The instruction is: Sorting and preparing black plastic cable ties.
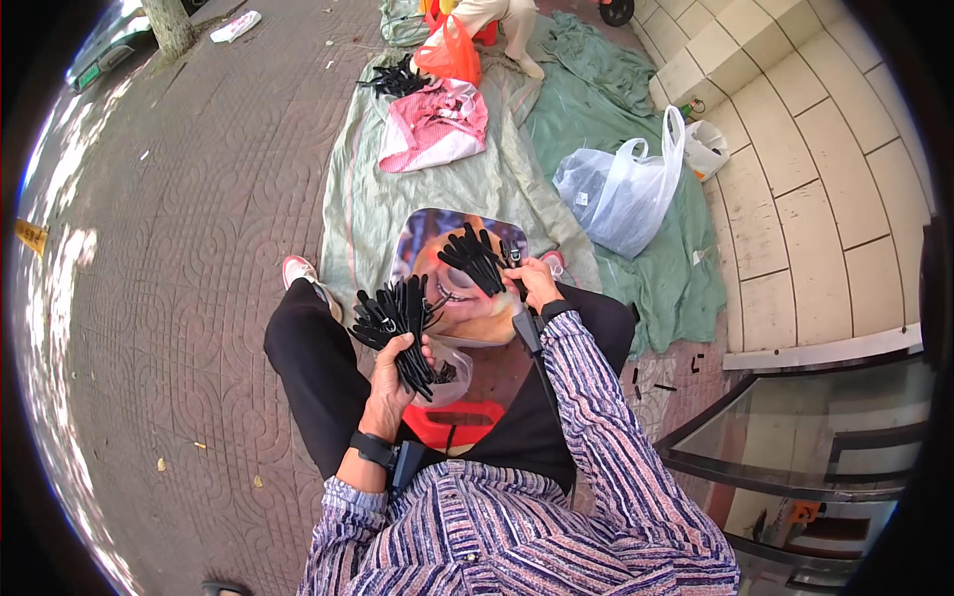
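My left hand is closed around a thick bundle of black straps, some with small metal buckles, fanned out above my left thigh. My right hand pinches a short black buckled strap at the right side of a printed board. On the board, just left of those fingers, lies a pile of more black straps. Below the board, between my knees, a clear plastic bag holds small dark pieces that I cannot make out.
A red plastic stool shows between my thighs. Ahead, a green cloth carries a pink-and-white sack, black straps and a white plastic bag. Another person sits beyond. A tiled wall and a glass-topped frame stand right.
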### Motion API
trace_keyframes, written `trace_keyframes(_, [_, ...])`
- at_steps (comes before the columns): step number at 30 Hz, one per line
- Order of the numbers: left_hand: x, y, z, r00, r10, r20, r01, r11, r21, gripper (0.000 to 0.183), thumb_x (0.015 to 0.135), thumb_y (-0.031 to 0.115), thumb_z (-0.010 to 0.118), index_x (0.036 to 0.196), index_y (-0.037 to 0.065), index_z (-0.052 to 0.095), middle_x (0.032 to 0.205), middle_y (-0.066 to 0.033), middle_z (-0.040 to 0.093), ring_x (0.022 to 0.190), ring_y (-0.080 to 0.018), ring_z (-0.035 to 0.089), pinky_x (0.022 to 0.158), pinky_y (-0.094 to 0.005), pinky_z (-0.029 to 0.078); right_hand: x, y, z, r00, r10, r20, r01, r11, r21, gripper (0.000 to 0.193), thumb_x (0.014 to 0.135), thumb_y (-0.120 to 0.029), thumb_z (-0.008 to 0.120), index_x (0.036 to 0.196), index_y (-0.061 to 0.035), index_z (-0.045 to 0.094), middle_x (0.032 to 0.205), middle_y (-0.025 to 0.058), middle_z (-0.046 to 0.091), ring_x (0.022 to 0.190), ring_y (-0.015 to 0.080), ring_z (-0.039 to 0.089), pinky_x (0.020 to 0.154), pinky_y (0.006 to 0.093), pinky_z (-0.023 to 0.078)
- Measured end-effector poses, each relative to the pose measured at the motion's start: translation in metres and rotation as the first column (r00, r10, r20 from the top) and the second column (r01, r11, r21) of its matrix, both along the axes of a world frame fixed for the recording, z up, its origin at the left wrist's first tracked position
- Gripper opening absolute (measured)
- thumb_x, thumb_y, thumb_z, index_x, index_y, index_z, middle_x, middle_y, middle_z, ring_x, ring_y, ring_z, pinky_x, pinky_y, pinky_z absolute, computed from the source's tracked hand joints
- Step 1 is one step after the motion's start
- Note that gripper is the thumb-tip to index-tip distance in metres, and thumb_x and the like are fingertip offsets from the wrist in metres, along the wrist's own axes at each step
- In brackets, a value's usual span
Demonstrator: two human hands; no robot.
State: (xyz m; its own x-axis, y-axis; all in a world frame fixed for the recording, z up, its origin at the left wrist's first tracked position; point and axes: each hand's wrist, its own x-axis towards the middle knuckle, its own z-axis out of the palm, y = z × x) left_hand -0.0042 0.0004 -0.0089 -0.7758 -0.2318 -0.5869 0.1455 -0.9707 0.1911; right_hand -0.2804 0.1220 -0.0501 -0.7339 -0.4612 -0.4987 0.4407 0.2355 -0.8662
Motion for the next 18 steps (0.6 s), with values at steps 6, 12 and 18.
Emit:
trace_keyframes(6, [-0.012, 0.007, 0.010, 0.996, 0.041, -0.073, -0.039, 0.999, 0.028, 0.024, 0.077, 0.016, 0.060, 0.089, -0.004, 0.056, 0.074, -0.0098, 0.059, 0.063, -0.0183, 0.057, 0.061, -0.0304, 0.051, -0.019, 0.026, -0.015, 0.944, -0.229, -0.236, 0.229, 0.973, -0.028, 0.014, 0.067, -0.002, 0.064, 0.079, -0.0001, 0.056, 0.065, 0.0029, 0.055, 0.053, 0.0088, 0.048, 0.046, 0.0248, 0.037])
trace_keyframes(12, [0.006, 0.001, -0.003, 0.991, 0.069, -0.117, -0.062, 0.996, 0.062, 0.025, 0.077, 0.015, 0.061, 0.092, -0.004, 0.056, 0.082, -0.0114, 0.060, 0.072, -0.0209, 0.060, 0.068, -0.0349, 0.053, 0.046, -0.010, 0.028, 0.958, -0.167, -0.232, 0.143, 0.983, -0.118, 0.009, 0.076, -0.002, 0.059, 0.084, -0.0005, 0.056, 0.068, 0.0042, 0.058, 0.058, 0.0118, 0.055, 0.053, 0.0236, 0.045])
trace_keyframes(18, [-0.007, 0.010, 0.001, 0.975, 0.128, -0.184, -0.128, 0.992, 0.011, 0.022, 0.078, 0.012, 0.061, 0.093, -0.003, 0.057, 0.085, -0.0104, 0.063, 0.080, -0.0246, 0.062, 0.077, -0.0413, 0.052, 0.166, -0.045, 0.051, 0.935, 0.152, -0.321, -0.193, 0.976, -0.098, 0.012, 0.084, -0.011, 0.054, 0.083, 0.0013, 0.052, 0.071, 0.0111, 0.059, 0.063, 0.0210, 0.058, 0.057, 0.0324, 0.045])
